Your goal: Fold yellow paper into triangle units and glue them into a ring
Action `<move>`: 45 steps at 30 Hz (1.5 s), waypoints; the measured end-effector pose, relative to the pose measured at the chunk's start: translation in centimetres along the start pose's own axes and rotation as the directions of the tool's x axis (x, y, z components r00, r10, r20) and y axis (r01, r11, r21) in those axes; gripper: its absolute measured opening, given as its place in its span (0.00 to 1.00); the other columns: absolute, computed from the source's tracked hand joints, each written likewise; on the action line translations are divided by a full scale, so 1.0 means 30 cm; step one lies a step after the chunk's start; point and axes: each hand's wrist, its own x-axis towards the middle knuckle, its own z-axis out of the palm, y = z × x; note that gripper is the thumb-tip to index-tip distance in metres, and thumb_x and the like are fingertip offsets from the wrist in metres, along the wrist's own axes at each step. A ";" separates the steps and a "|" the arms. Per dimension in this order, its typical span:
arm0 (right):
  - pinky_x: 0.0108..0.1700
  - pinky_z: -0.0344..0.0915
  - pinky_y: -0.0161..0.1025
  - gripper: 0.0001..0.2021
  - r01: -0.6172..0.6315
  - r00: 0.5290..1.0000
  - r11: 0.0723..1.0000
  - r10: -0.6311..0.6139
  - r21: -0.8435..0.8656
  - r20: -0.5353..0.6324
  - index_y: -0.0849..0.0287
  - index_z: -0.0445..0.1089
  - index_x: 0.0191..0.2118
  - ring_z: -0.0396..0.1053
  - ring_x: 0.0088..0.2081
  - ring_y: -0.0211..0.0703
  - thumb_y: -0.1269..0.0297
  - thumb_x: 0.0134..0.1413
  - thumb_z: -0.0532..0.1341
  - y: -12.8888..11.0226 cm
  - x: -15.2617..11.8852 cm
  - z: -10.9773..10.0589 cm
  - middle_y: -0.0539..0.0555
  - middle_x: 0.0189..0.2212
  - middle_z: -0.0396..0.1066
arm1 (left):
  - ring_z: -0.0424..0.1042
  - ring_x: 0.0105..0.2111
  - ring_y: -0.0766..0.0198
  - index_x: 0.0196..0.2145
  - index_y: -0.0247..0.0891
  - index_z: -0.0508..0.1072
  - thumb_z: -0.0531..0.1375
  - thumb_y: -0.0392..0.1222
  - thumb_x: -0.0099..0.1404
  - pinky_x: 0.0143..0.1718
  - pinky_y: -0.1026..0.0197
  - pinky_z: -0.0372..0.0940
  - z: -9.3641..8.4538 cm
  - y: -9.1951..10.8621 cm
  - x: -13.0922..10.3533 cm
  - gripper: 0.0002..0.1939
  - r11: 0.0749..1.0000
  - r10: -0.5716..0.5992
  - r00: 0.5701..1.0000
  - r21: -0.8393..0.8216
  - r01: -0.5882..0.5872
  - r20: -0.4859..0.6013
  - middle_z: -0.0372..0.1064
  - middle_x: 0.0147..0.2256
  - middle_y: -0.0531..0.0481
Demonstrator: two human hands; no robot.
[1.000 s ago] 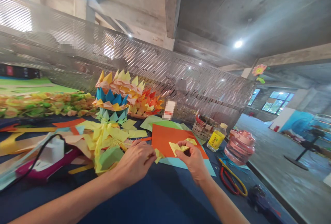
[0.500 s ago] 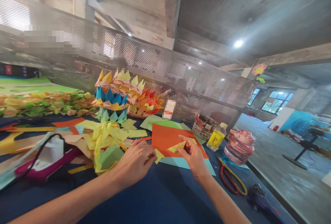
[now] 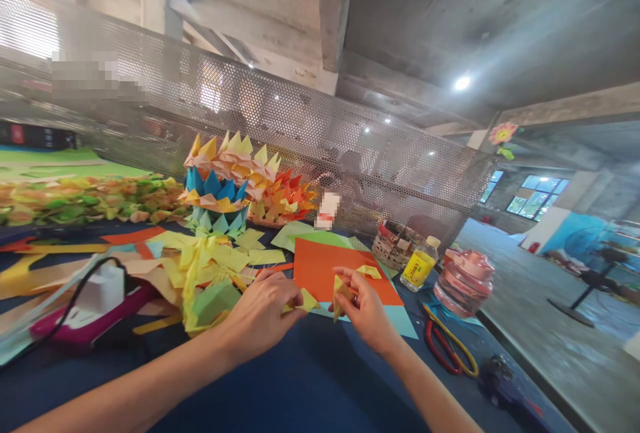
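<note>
My left hand [image 3: 273, 306] pinches a folded yellow paper piece [image 3: 309, 300], whose pointed end sticks out past the fingertips. Across a small gap, my right hand [image 3: 364, 305] holds a second folded yellow paper triangle [image 3: 339, 290] upright between thumb and fingers. Beneath and behind the right hand lies an orange paper sheet [image 3: 317, 260] on top of a light blue sheet [image 3: 407, 321]. Another folded yellow piece [image 3: 369, 271] rests on the orange sheet, just beyond the right fingers. The two held pieces are apart.
Yellow paper scraps [image 3: 200, 266] and a magenta power strip [image 3: 95, 323] lie left. Folded-paper crowns [image 3: 215, 186] stand behind. At right are a woven basket [image 3: 393, 246], a yellow-labelled bottle [image 3: 420, 264], a pink water jug [image 3: 464, 283] and red-and-yellow-handled pliers [image 3: 450, 346].
My right hand has turned its yellow triangle from lying slanted to upright and drawn slightly down and left. The left hand has barely shifted.
</note>
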 end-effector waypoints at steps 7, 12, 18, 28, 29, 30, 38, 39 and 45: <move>0.31 0.61 0.34 0.19 -0.068 0.998 0.998 0.068 -0.002 -0.003 0.58 0.59 0.44 0.67 0.28 0.38 0.61 0.48 0.65 -0.001 -0.004 0.002 0.47 0.26 0.68 | 0.69 0.32 0.60 0.25 0.38 0.72 0.60 0.41 0.61 0.38 0.58 0.56 0.008 -0.006 -0.001 0.08 1.000 0.019 1.000 -0.004 -0.019 -0.022 0.72 0.26 0.52; 0.29 0.57 0.33 0.12 -0.034 0.998 0.991 0.041 -0.127 0.056 0.61 0.67 0.30 0.63 0.26 0.36 0.56 0.50 0.64 0.007 0.000 -0.008 0.47 0.23 0.66 | 0.69 0.32 0.61 0.25 0.39 0.72 0.60 0.41 0.61 0.38 0.58 0.57 0.002 -0.001 -0.002 0.08 1.000 0.013 1.000 -0.013 -0.013 -0.002 0.72 0.26 0.52; 0.37 0.61 0.37 0.17 0.064 0.988 0.977 -0.033 -0.203 0.151 0.58 0.66 0.46 0.68 0.33 0.40 0.52 0.62 0.50 0.001 -0.015 -0.014 0.52 0.31 0.70 | 0.70 0.32 0.60 0.24 0.38 0.73 0.60 0.40 0.60 0.39 0.58 0.58 0.006 -0.004 -0.003 0.08 1.000 0.019 1.000 -0.009 -0.019 -0.004 0.72 0.25 0.52; 0.35 0.59 0.36 0.09 0.085 0.988 0.937 -0.035 -0.339 0.152 0.59 0.65 0.34 0.67 0.32 0.41 0.59 0.59 0.56 -0.015 -0.018 -0.015 0.51 0.29 0.69 | 0.70 0.32 0.60 0.24 0.39 0.73 0.61 0.39 0.60 0.39 0.57 0.58 -0.001 0.005 -0.005 0.07 1.000 0.007 1.000 0.013 -0.007 0.026 0.72 0.26 0.52; 0.36 0.60 0.36 0.09 0.102 0.986 0.935 -0.051 -0.340 0.157 0.59 0.67 0.33 0.67 0.32 0.41 0.59 0.59 0.56 -0.016 -0.017 -0.014 0.51 0.29 0.69 | 0.70 0.32 0.60 0.24 0.39 0.73 0.61 0.39 0.59 0.39 0.58 0.57 -0.001 0.005 -0.005 0.07 1.000 0.008 1.000 0.010 -0.009 0.023 0.72 0.26 0.52; 0.36 0.60 0.36 0.10 0.113 0.985 0.936 -0.061 -0.334 0.163 0.59 0.68 0.34 0.67 0.33 0.41 0.59 0.59 0.56 -0.016 -0.016 -0.013 0.51 0.30 0.69 | 0.70 0.31 0.60 0.24 0.39 0.73 0.61 0.39 0.59 0.39 0.58 0.57 -0.001 0.005 -0.005 0.07 1.000 0.011 1.000 0.005 -0.011 0.020 0.72 0.25 0.52; 0.37 0.62 0.37 0.07 0.014 0.996 0.973 0.007 -0.229 0.092 0.58 0.65 0.39 0.70 0.32 0.41 0.61 0.57 0.59 -0.029 -0.024 0.008 0.50 0.29 0.72 | 0.69 0.32 0.60 0.24 0.39 0.72 0.62 0.42 0.59 0.39 0.58 0.56 0.009 -0.006 -0.004 0.08 1.000 0.005 0.999 -0.014 -0.004 0.051 0.72 0.26 0.54; 0.36 0.61 0.36 0.06 0.017 0.997 0.973 0.002 -0.231 0.082 0.58 0.65 0.36 0.70 0.32 0.40 0.61 0.56 0.59 -0.031 -0.025 0.010 0.50 0.28 0.72 | 0.69 0.32 0.61 0.24 0.39 0.72 0.61 0.42 0.60 0.39 0.58 0.56 0.010 -0.007 -0.004 0.08 1.000 0.006 0.998 -0.013 -0.005 0.055 0.72 0.26 0.54; 0.36 0.62 0.36 0.05 0.055 0.997 0.975 -0.044 -0.213 0.056 0.58 0.65 0.32 0.71 0.32 0.40 0.63 0.55 0.59 -0.024 -0.025 0.024 0.49 0.27 0.71 | 0.69 0.31 0.61 0.24 0.39 0.72 0.60 0.42 0.61 0.38 0.59 0.55 0.010 -0.006 -0.004 0.09 1.000 -0.002 0.998 -0.009 0.003 0.064 0.71 0.25 0.53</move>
